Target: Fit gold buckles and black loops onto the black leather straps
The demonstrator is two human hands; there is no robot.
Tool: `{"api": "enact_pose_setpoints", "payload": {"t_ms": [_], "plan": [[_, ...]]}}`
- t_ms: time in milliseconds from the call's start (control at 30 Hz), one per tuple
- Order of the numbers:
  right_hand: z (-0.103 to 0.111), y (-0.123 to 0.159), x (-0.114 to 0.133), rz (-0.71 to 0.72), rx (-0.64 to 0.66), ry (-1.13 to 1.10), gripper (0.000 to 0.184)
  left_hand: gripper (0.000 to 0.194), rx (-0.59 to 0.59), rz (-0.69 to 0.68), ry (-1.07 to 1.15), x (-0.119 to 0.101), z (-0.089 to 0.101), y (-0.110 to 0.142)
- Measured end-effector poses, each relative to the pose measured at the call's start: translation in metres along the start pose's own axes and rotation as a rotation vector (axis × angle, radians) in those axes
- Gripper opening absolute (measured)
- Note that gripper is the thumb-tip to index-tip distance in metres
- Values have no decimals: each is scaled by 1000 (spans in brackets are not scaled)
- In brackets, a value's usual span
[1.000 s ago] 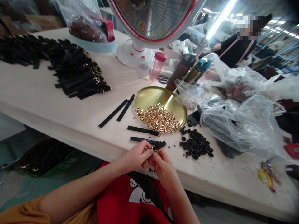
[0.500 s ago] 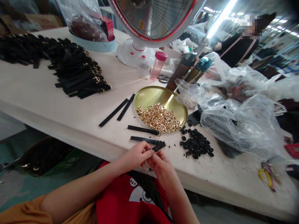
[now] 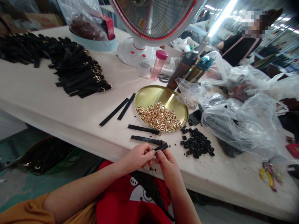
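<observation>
Above the table's front edge, my left hand and my right hand pinch a short black strap between them. A small gold glint shows at my fingertips; most of that end is hidden by them. Just beyond lie two black straps with gold buckles, the nearer buckled strap and the farther one. Two plain black strips rest further left. A round gold tray holds a heap of gold buckles. To its right is a pile of small black loops.
A fan stands behind the tray, beside a pink-lidded bottle and spray cans. Many buckled straps are heaped at left. Plastic bags and yellow-handled pliers lie at right. A person is in the background.
My hands have shifted slightly right with the black strap, and my right hand has moved a little away from the left. The things on the table stay in place.
</observation>
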State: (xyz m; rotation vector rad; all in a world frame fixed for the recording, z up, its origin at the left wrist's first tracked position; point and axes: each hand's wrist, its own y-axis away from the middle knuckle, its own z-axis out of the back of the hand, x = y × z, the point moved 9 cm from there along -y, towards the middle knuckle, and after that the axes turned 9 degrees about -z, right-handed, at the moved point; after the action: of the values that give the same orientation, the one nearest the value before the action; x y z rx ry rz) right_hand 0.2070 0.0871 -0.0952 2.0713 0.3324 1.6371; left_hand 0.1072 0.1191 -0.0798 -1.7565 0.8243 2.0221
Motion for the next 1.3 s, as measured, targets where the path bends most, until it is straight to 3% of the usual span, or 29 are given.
{"api": "enact_pose_setpoints", "payload": {"t_ms": [133,400,667,733,867,933,1000,1167,1233,1300], "plan": [[1,-3,-8,-39,18,-68,18,16,-20,-12,-11,-1,1,0],[-3,-1,-1,-18,11,-95,14,10,-40,-36,-31,-8,2,-2],[0,18,48,385,-249,368,6,11,-81,-33,-66,-17,4,-1],[1,16,46,342,-210,297,7,13,-73,-28,-57,-20,4,-2],[-4,1,18,34,17,-120,12,15,-29,-62,-5,-25,1,-5],[-7,0,12,-37,71,-214,13,15,-5,-75,-1,-25,-1,-6],[-4,2,17,18,17,-129,10,15,-2,-70,-12,-23,-1,-7],[4,28,60,482,-303,395,14,17,-30,-28,3,-22,-2,-7],[5,29,61,492,-290,382,12,18,-16,-26,43,-23,-4,-7],[6,20,48,338,-180,207,7,18,11,-37,79,-25,-7,-7]]}}
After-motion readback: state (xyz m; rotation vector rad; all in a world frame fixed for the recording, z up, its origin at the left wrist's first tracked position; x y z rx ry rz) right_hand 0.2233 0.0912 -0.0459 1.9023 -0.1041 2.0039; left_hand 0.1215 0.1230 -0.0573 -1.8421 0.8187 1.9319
